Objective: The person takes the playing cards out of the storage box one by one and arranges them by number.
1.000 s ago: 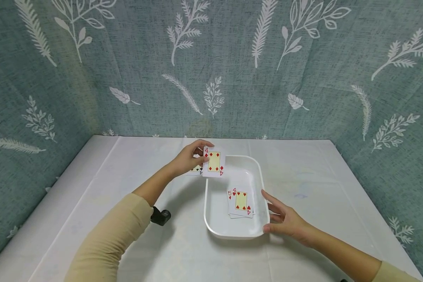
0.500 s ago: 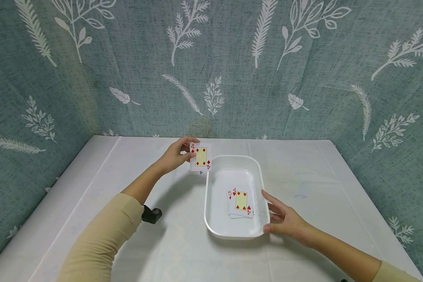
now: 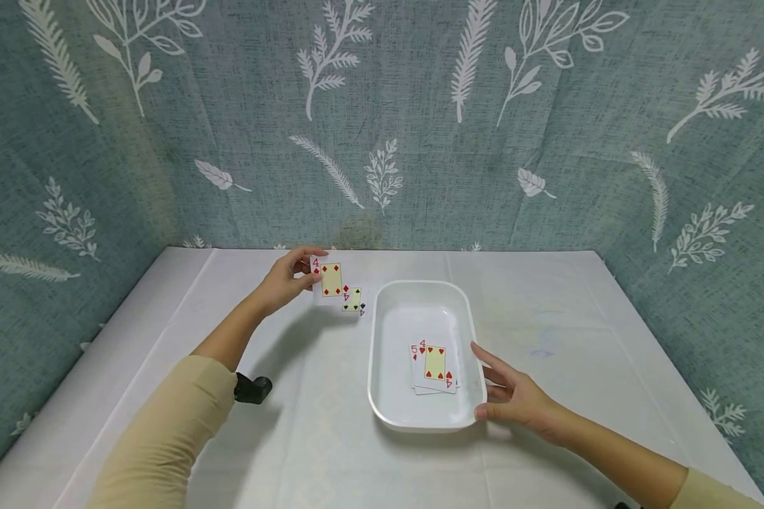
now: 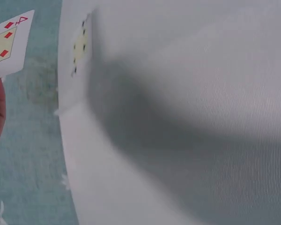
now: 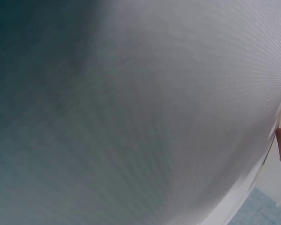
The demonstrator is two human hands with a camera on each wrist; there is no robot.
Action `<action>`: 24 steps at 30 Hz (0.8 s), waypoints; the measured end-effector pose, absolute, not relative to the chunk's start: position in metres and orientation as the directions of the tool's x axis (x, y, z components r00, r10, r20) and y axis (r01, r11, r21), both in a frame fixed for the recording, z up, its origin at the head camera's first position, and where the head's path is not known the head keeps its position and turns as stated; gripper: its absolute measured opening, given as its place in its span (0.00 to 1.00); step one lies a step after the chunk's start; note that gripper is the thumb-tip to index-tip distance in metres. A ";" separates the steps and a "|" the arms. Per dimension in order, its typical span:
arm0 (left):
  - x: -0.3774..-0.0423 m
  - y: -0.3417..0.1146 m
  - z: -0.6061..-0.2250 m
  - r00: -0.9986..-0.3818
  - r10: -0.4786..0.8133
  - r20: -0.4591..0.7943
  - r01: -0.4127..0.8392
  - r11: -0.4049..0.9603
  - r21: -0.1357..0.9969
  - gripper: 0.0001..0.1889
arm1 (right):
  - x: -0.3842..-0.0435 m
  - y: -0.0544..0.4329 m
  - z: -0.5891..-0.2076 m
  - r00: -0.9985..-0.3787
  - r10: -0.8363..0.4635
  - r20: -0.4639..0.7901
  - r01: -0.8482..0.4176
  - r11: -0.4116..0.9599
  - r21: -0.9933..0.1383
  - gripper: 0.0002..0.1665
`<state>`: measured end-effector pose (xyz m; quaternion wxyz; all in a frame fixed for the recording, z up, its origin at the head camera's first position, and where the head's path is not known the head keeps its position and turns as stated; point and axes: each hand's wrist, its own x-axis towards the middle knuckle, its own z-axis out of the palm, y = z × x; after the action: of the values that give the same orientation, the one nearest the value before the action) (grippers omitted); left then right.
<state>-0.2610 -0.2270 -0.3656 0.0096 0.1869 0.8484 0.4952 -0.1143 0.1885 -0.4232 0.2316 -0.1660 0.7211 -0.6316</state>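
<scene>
In the head view my left hand (image 3: 283,281) pinches a four of diamonds playing card (image 3: 331,280) by its left side, thumb on the face. A black-suited four card (image 3: 353,300) lies face up on the table, its upper left covered by the raised card. The diamond card (image 4: 11,47) also shows in the left wrist view. My right hand (image 3: 518,403) holds the right side of a white plastic tray (image 3: 377,353). In the tray, a four of hearts (image 3: 436,364) lies over a red five (image 3: 414,360), mostly hidden.
A white cloth covers the table (image 3: 547,318). Behind and at both sides stands blue-green leaf-patterned fabric (image 3: 420,191). A black wrist-camera mount (image 3: 252,389) sticks out from the left sleeve, above the cloth.
My left hand has moved left with the four of diamonds, away from the tray, uncovering more of the black-suited four. The right hand and the tray stay in place.
</scene>
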 end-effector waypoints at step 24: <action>-0.269 -0.254 -0.384 -0.954 0.300 0.003 0.181 0.567 0.804 0.21 | -0.115 0.190 -0.423 -0.841 -0.526 -0.126 0.049 0.157 -0.986 0.58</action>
<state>-0.2691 -0.2542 -0.3836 0.0670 0.1361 0.8826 0.4450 -0.1151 0.1900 -0.4232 0.2289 -0.1643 0.7252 -0.6283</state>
